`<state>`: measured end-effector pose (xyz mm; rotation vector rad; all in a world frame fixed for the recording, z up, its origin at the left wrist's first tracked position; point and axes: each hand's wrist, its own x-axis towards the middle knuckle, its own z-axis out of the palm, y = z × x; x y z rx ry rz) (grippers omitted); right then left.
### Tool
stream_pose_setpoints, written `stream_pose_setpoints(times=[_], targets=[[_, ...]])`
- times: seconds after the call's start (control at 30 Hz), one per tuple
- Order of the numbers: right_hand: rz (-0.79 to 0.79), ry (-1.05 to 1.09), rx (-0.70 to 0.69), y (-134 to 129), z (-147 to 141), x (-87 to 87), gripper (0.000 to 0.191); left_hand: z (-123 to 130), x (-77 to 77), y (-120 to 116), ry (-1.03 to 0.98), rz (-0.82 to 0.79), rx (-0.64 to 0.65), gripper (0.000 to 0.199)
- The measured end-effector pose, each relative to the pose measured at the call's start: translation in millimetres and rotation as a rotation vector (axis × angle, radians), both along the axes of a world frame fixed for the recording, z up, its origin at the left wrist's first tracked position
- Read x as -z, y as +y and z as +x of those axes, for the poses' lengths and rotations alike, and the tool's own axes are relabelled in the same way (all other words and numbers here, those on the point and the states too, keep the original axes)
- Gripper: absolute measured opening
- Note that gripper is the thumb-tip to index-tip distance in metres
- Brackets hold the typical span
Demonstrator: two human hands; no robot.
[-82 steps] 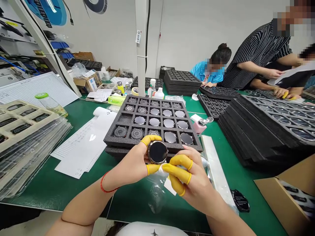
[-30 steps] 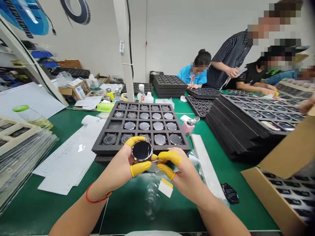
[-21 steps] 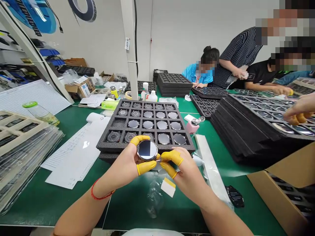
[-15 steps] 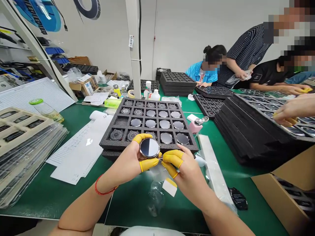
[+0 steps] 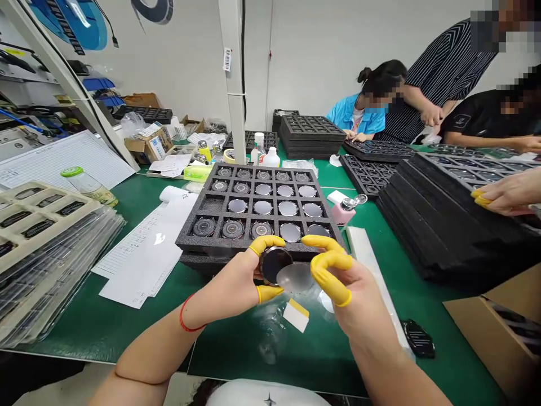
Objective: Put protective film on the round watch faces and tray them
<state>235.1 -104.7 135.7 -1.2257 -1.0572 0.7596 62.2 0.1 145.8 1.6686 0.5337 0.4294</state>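
My left hand point(image 5: 243, 279), with yellow finger cots, grips a round watch face point(image 5: 273, 264) by its edge. A translucent round film point(image 5: 296, 277) overlaps the right side of the dark face; its far edge is at the fingers of my right hand point(image 5: 338, 270), which are curled in yellow cots. Just beyond both hands lies a black foam tray point(image 5: 194, 239) with round watch pieces in its compartments; one compartment point(image 5: 212, 207) at the left holds none. Below the hands, a small white and yellow card point(image 5: 296, 316) lies on the green table.
Paper sheets point(image 5: 143, 259) and stacked plastic trays point(image 5: 54, 265) lie left. A pink bottle point(image 5: 343, 212) and long white strip point(image 5: 372, 270) are right of the tray. Farther right stand a black tray stack point(image 5: 418, 225) and cardboard box point(image 5: 486, 332). Other people work behind.
The film has come partly away from the watch face, and my right hand has moved right and up with it. The face now looks dark. The view has shifted slightly.
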Motion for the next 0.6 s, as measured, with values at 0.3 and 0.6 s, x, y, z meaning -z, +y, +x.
stream_pose_setpoints(times=[0.3, 0.6], targets=[[-0.094, 0.315, -0.185, 19, -6, 5.3, 0.013, 1, -1.6, -4, 0.025, 0.235, 0.030, 0.043], [-0.071, 0.268, -0.182, 18, -7, 6.9, 0.014, 0, -1.3, -5, -0.007, 0.247, 0.048, 0.049]])
